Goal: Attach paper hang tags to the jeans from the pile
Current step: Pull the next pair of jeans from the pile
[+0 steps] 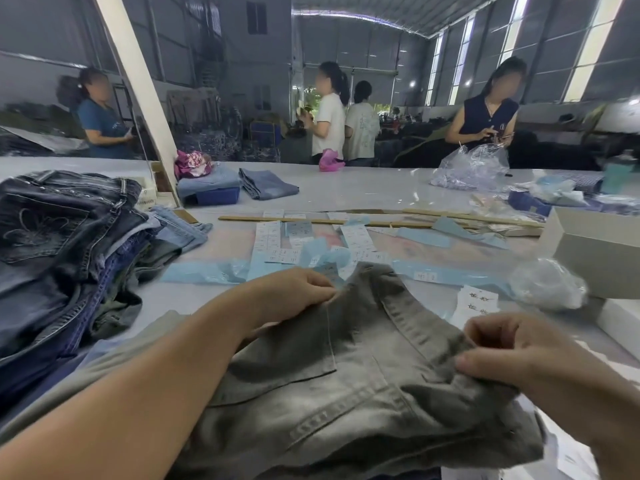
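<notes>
A grey-green pair of jeans (349,372) lies spread on the table in front of me, back pocket up. My left hand (287,296) pinches the fabric at the far left edge of the waistband. My right hand (512,351) grips the waistband at the right, fingers curled over the cloth. White paper tags (476,303) lie just beyond my right hand. More white tags and blue strips (277,244) are scattered across the middle of the table. The pile of dark blue jeans (62,244) is stacked at the left.
A crumpled clear bag (547,284) and grey boxes (602,251) stand at the right. Wooden sticks (311,220) lie across the middle. Folded light jeans (266,183) and a blue box (216,196) sit farther back. Several people work beyond the table.
</notes>
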The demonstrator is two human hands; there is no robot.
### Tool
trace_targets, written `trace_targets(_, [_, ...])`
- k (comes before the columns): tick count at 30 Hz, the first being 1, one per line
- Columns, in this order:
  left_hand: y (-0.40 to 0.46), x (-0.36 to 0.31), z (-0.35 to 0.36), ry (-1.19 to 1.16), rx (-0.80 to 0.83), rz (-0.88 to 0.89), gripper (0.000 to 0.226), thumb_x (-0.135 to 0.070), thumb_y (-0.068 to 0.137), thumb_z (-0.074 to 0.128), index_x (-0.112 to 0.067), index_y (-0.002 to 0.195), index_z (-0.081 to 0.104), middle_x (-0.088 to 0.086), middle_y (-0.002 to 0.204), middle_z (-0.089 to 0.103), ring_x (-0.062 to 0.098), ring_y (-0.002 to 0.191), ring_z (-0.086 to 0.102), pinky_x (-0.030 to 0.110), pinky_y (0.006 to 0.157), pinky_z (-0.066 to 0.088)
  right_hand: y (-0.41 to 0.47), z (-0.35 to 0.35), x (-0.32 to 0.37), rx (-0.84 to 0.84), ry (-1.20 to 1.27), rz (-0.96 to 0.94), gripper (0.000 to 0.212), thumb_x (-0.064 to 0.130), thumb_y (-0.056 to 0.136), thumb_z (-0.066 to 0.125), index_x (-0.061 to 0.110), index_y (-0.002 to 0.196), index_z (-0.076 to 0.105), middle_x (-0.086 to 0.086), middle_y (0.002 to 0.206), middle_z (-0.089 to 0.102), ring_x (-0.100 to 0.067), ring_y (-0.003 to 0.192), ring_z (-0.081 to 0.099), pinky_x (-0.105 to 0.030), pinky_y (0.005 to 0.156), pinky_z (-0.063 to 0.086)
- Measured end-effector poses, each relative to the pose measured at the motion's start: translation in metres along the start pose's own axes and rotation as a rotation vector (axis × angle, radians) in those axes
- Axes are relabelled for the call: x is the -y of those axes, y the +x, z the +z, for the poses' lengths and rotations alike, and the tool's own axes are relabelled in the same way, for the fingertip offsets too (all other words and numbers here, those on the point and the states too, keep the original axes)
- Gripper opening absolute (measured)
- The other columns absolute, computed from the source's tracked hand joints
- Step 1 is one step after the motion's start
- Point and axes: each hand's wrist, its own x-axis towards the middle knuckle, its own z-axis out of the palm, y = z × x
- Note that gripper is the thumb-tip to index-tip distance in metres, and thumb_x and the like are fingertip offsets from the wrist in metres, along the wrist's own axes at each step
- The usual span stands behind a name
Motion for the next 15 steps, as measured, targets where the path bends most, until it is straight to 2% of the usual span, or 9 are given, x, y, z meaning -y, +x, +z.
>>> trace_targets(2, [0.008,0.002,0.001,0.284,-0.085,-0.017,0.016,-0.038,0.094,0.060,-0.037,0.083,0.072,-0.015,0.089,0.070,0.008,0.091,0.063,0.025,0.084,0.044,-0.008,-0.005,-0.011,0.078,0.062,0.062,0.029,0.025,0.043,0.076,0.005,0.063,0.066,-0.013,0.060,0.058,-0.018,0.056,0.054,-0.022,0.050,0.039])
trace_targets(3, [0.010,0.001,0.002,0.294,-0.089,-0.025,0.013,-0.037,0.093,0.062,-0.038,0.086,0.072,-0.016,0.092,0.070,0.007,0.094,0.063,0.026,0.087,0.044,-0.011,-0.006,-0.016,0.105,0.108,0.093,0.025,0.019,0.042,0.075,0.007,0.062,0.068,-0.015,0.061,0.059,-0.020,0.056,0.056,-0.022,0.049,0.041])
trace_targets(5, [0.012,0.000,-0.001,0.100,-0.006,-0.049,0.011,-0.034,0.091,0.067,-0.033,0.088,0.077,-0.010,0.095,0.073,0.011,0.095,0.066,0.029,0.093,0.049,-0.014,-0.007,-0.020,0.121,0.136,0.135,0.026,0.014,0.041,0.073,0.008,0.065,0.069,-0.020,0.064,0.061,-0.023,0.058,0.058,-0.026,0.050,0.043])
trace_targets(7, [0.009,-0.001,-0.004,-0.164,0.167,-0.068,0.009,-0.030,0.087,0.072,-0.026,0.089,0.080,-0.001,0.094,0.076,0.014,0.087,0.071,0.029,0.083,0.056,-0.014,-0.003,-0.014,0.117,0.092,0.186,0.032,0.022,0.045,0.078,0.010,0.074,0.072,-0.018,0.071,0.067,-0.024,0.062,0.062,-0.029,0.055,0.045])
trace_targets(9, [0.005,-0.002,-0.006,-0.343,0.319,-0.051,0.010,-0.025,0.078,0.074,-0.021,0.086,0.080,0.002,0.087,0.076,0.012,0.077,0.071,0.025,0.071,0.056,-0.010,0.004,-0.003,0.038,-0.052,0.188,0.056,0.055,0.047,0.084,0.013,0.081,0.070,-0.005,0.071,0.066,-0.016,0.065,0.059,-0.032,0.062,0.039])
trace_targets(11, [0.006,-0.002,-0.003,-0.468,0.383,-0.021,0.009,-0.023,0.076,0.075,-0.018,0.083,0.079,0.002,0.080,0.074,0.012,0.070,0.070,0.024,0.066,0.055,-0.004,0.012,0.007,-0.100,-0.210,0.157,0.070,0.082,0.046,0.069,0.020,0.080,0.067,0.011,0.060,0.057,-0.005,0.055,0.053,-0.030,0.061,0.035])
trace_targets(13, [0.011,-0.001,0.005,-0.501,0.327,-0.038,0.012,-0.027,0.080,0.074,-0.016,0.082,0.078,0.004,0.080,0.074,0.015,0.070,0.068,0.027,0.071,0.056,0.004,0.022,0.012,-0.218,-0.281,0.130,0.056,0.080,0.054,0.068,0.030,0.077,0.067,0.015,0.058,0.063,-0.001,0.053,0.058,-0.030,0.059,0.041])
trace_targets(15, [0.015,-0.001,0.012,-0.340,0.194,-0.018,0.015,-0.016,0.088,0.067,-0.017,0.078,0.079,0.004,0.082,0.074,0.015,0.074,0.067,0.030,0.080,0.054,0.010,0.030,0.014,-0.283,-0.376,0.102,0.035,0.062,0.066,0.077,0.030,0.078,0.067,0.013,0.069,0.069,-0.002,0.066,0.063,-0.029,0.063,0.045])
